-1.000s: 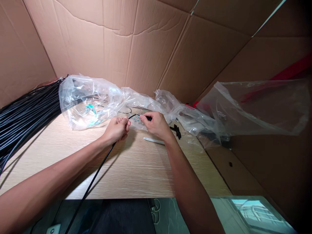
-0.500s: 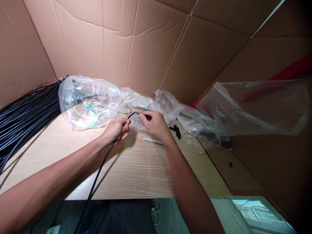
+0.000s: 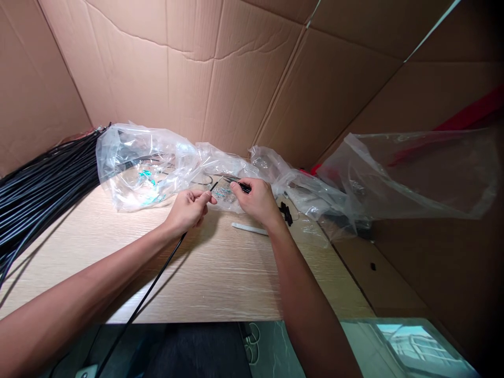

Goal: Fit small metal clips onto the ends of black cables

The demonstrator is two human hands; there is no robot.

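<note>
My left hand (image 3: pixel 189 208) is closed in a pinch on a thin black cable (image 3: pixel 151 287) near its tip. The cable runs back under my left forearm and off the near edge of the wooden table (image 3: pixel 205 273). My right hand (image 3: pixel 256 199) is closed on a small black part (image 3: pixel 243 186) held just right of the cable's tip; the two look slightly apart. Both hands hover over the table, right in front of a crumpled clear plastic bag (image 3: pixel 142 165).
A thick bundle of black cables (image 3: pixel 39 184) lies along the left. More clear bags (image 3: pixel 409 173) spread to the right. A small white stick (image 3: pixel 249 229) and a black clip (image 3: pixel 285 211) lie by my right wrist. Cardboard walls (image 3: pixel 220 73) close in the back and sides.
My left hand has shifted its grip toward the cable's tip, and the cable end now points up to the right. My right hand has lifted slightly with the black part.
</note>
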